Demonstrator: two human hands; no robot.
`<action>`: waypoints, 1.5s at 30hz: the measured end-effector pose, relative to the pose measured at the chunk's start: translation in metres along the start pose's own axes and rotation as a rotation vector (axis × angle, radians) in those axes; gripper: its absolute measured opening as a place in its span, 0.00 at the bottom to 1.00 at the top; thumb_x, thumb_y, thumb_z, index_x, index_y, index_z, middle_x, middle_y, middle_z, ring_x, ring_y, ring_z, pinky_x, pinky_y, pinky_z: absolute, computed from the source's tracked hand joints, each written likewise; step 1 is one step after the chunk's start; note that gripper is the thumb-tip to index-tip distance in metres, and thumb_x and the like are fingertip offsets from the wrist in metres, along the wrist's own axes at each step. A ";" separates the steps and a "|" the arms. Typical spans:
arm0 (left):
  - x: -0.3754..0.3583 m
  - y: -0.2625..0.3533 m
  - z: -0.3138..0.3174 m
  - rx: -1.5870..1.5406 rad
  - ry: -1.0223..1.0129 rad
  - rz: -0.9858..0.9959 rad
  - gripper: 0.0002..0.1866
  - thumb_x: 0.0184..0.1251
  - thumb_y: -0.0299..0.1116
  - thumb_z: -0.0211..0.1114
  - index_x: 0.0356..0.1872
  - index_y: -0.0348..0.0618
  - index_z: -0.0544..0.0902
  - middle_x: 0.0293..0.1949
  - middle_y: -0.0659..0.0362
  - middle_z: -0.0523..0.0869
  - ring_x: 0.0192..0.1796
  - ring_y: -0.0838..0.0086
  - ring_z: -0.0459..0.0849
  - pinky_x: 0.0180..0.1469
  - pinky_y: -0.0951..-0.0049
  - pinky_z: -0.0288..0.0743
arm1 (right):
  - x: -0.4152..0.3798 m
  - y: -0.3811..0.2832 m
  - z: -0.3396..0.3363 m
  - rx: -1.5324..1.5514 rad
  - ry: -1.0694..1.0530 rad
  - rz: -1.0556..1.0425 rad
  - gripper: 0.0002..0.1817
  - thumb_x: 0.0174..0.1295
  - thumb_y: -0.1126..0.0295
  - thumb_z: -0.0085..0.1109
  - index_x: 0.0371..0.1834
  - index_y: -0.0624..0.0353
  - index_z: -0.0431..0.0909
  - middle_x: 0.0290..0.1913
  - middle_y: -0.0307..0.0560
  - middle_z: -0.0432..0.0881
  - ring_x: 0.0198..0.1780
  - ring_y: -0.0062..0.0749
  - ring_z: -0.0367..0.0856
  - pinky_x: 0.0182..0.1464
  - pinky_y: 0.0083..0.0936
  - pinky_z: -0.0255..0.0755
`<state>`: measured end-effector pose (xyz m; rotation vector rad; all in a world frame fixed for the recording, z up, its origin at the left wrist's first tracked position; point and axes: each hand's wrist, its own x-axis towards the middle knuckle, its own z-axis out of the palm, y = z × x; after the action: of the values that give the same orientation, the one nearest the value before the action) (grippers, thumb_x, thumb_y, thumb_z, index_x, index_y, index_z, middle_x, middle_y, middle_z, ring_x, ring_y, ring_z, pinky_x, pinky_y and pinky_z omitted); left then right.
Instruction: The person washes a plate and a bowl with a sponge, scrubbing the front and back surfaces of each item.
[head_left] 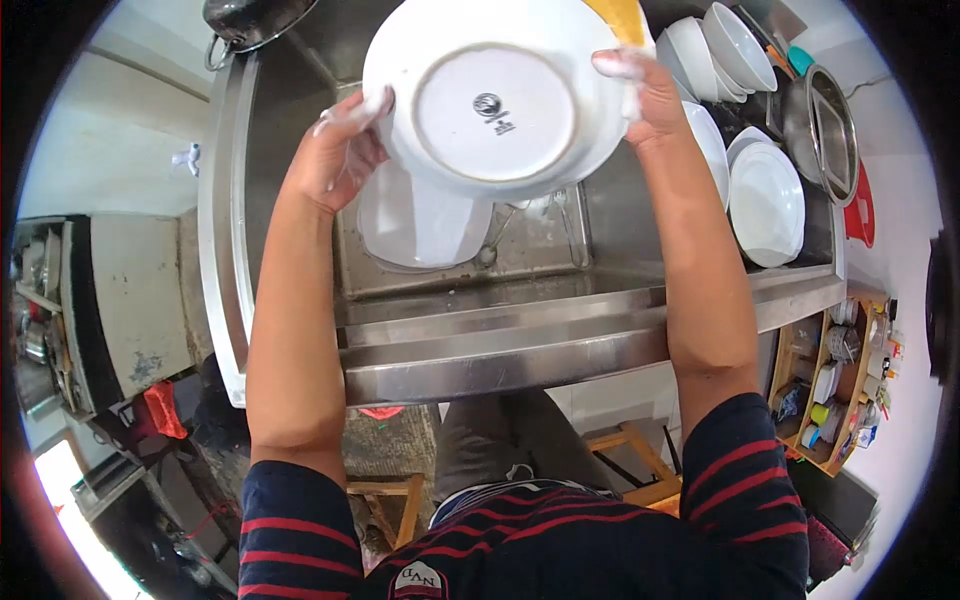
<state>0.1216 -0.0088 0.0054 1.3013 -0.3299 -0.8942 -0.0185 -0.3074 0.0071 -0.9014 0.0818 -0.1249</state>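
A white plate (440,150) is held up over the sink with its underside, stamped with a dark maker's mark, facing me. My left hand (345,148) grips its left rim, thumb on the underside and white foam on the fingers. At the right rim my right hand (650,98) holds it the same way, also foamy. A yellow patch (622,18) shows at the plate's upper right edge. Below, in the steel sink (370,285), lie a white squarish dish (425,225) and some metal cutlery (572,232), partly hidden by the plate.
To the right, white bowls (738,48), white plates (768,205) and a steel basin (822,135) stand on the counter. A dark pot (255,20) sits at the upper left. The sink's raised front edge (500,370) runs before my body. A wooden shelf (835,390) stands lower right.
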 end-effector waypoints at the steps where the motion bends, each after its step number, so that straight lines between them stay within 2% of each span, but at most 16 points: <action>1: -0.005 0.001 0.001 -0.108 -0.065 0.022 0.27 0.63 0.45 0.66 0.59 0.39 0.75 0.51 0.57 0.82 0.53 0.69 0.80 0.57 0.65 0.73 | -0.001 -0.002 0.003 -0.039 0.024 -0.051 0.21 0.55 0.70 0.61 0.52 0.68 0.77 0.45 0.51 0.85 0.43 0.37 0.86 0.51 0.34 0.80; 3: -0.005 0.002 0.002 -0.297 -0.194 0.012 0.20 0.63 0.33 0.67 0.55 0.38 0.78 0.48 0.59 0.84 0.51 0.71 0.82 0.58 0.65 0.75 | 0.006 0.002 -0.006 -0.082 0.126 -0.139 0.21 0.55 0.70 0.62 0.53 0.67 0.77 0.46 0.50 0.84 0.44 0.36 0.85 0.52 0.33 0.79; 6: -0.001 -0.005 0.011 -0.345 -0.072 0.052 0.20 0.63 0.34 0.67 0.55 0.38 0.78 0.48 0.59 0.84 0.49 0.72 0.83 0.56 0.67 0.76 | 0.007 0.005 0.011 -0.321 0.337 -0.307 0.21 0.56 0.67 0.65 0.53 0.63 0.79 0.50 0.52 0.82 0.48 0.40 0.84 0.54 0.31 0.77; 8: -0.001 -0.005 0.022 -0.280 -0.045 0.073 0.21 0.63 0.35 0.68 0.55 0.38 0.78 0.46 0.59 0.84 0.47 0.73 0.83 0.53 0.69 0.76 | -0.002 0.005 0.051 -1.016 0.603 -0.536 0.19 0.51 0.75 0.64 0.49 0.65 0.78 0.48 0.59 0.81 0.50 0.55 0.80 0.53 0.39 0.74; 12: -0.001 -0.018 0.037 -0.007 -0.056 0.123 0.21 0.62 0.36 0.69 0.53 0.35 0.79 0.42 0.60 0.85 0.42 0.76 0.82 0.45 0.74 0.75 | -0.003 0.020 0.075 -1.475 0.406 -0.775 0.17 0.54 0.70 0.64 0.48 0.62 0.79 0.45 0.56 0.82 0.44 0.50 0.83 0.48 0.35 0.75; 16: -0.008 -0.017 0.048 0.041 0.063 0.088 0.20 0.65 0.35 0.65 0.53 0.33 0.78 0.41 0.57 0.84 0.41 0.74 0.82 0.44 0.73 0.75 | 0.008 0.044 0.086 -1.538 0.226 -0.982 0.14 0.56 0.70 0.61 0.46 0.61 0.79 0.42 0.54 0.82 0.42 0.48 0.82 0.47 0.34 0.75; 19: -0.001 -0.015 0.043 -0.126 0.207 0.152 0.19 0.68 0.34 0.61 0.54 0.32 0.77 0.44 0.53 0.84 0.42 0.70 0.83 0.46 0.69 0.77 | 0.001 0.061 0.095 -1.445 0.097 -0.867 0.24 0.46 0.69 0.70 0.51 0.57 0.81 0.57 0.55 0.76 0.56 0.53 0.77 0.58 0.35 0.72; 23: 0.011 -0.002 0.022 -0.311 0.414 0.184 0.18 0.69 0.33 0.59 0.55 0.32 0.76 0.46 0.50 0.83 0.46 0.64 0.84 0.50 0.62 0.78 | -0.008 0.075 0.106 -1.472 -0.152 -0.780 0.24 0.42 0.70 0.70 0.48 0.57 0.82 0.58 0.55 0.76 0.57 0.51 0.77 0.60 0.36 0.71; 28: 0.003 0.010 0.013 -0.320 0.352 0.205 0.19 0.68 0.33 0.60 0.54 0.30 0.76 0.46 0.49 0.83 0.46 0.62 0.84 0.51 0.62 0.78 | 0.005 0.063 0.069 -1.507 -0.013 -0.792 0.23 0.44 0.64 0.71 0.47 0.57 0.82 0.55 0.51 0.77 0.55 0.48 0.78 0.58 0.38 0.72; 30: 0.005 0.005 0.017 -0.301 0.291 0.199 0.19 0.67 0.33 0.61 0.54 0.29 0.76 0.46 0.49 0.83 0.46 0.63 0.84 0.51 0.63 0.78 | 0.013 0.060 0.061 -1.384 0.371 -0.732 0.24 0.46 0.66 0.71 0.49 0.57 0.81 0.53 0.52 0.78 0.54 0.49 0.78 0.57 0.38 0.73; 31: 0.005 0.000 0.022 -0.255 0.257 0.176 0.19 0.67 0.34 0.62 0.53 0.29 0.77 0.46 0.49 0.83 0.46 0.64 0.84 0.50 0.65 0.78 | 0.016 0.059 0.060 -1.352 0.394 -0.754 0.24 0.47 0.67 0.70 0.50 0.59 0.80 0.52 0.53 0.79 0.53 0.51 0.78 0.56 0.38 0.73; 34: -0.002 -0.004 0.037 -0.207 0.280 0.130 0.20 0.67 0.36 0.63 0.53 0.30 0.77 0.45 0.51 0.84 0.45 0.67 0.84 0.47 0.70 0.77 | 0.016 0.065 0.071 -1.435 0.302 -0.892 0.24 0.46 0.67 0.71 0.50 0.59 0.80 0.51 0.54 0.79 0.53 0.51 0.78 0.56 0.38 0.73; 38: 0.004 -0.003 0.027 -0.170 0.342 0.189 0.20 0.67 0.37 0.62 0.52 0.30 0.78 0.43 0.52 0.84 0.44 0.67 0.84 0.46 0.69 0.78 | -0.002 0.064 0.087 -1.357 -0.080 -0.832 0.24 0.43 0.66 0.71 0.48 0.57 0.81 0.52 0.52 0.79 0.54 0.50 0.78 0.57 0.36 0.72; 40: 0.004 -0.001 0.027 -0.197 0.354 0.210 0.20 0.67 0.37 0.62 0.52 0.30 0.78 0.42 0.52 0.84 0.43 0.68 0.84 0.45 0.70 0.78 | 0.002 0.061 0.071 -1.357 -0.100 -0.801 0.25 0.41 0.66 0.70 0.47 0.57 0.81 0.51 0.52 0.79 0.53 0.50 0.79 0.55 0.36 0.73; 43: 0.002 -0.003 0.033 -0.182 0.314 0.210 0.20 0.67 0.37 0.62 0.51 0.30 0.78 0.42 0.53 0.85 0.42 0.69 0.84 0.43 0.71 0.78 | 0.011 0.059 0.050 -1.349 0.319 -0.648 0.23 0.43 0.66 0.70 0.47 0.57 0.80 0.48 0.52 0.79 0.51 0.50 0.79 0.53 0.37 0.74; 45: 0.002 -0.006 0.037 -0.109 0.242 0.189 0.19 0.67 0.37 0.61 0.51 0.30 0.78 0.42 0.53 0.85 0.42 0.70 0.84 0.43 0.71 0.78 | 0.013 0.063 0.053 -1.322 0.385 -0.685 0.25 0.44 0.68 0.70 0.49 0.58 0.79 0.50 0.52 0.79 0.52 0.48 0.79 0.55 0.34 0.73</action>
<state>0.0959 -0.0352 0.0094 1.2401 -0.2067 -0.5805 0.0057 -0.2292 -0.0101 -2.1946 0.2212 -0.9636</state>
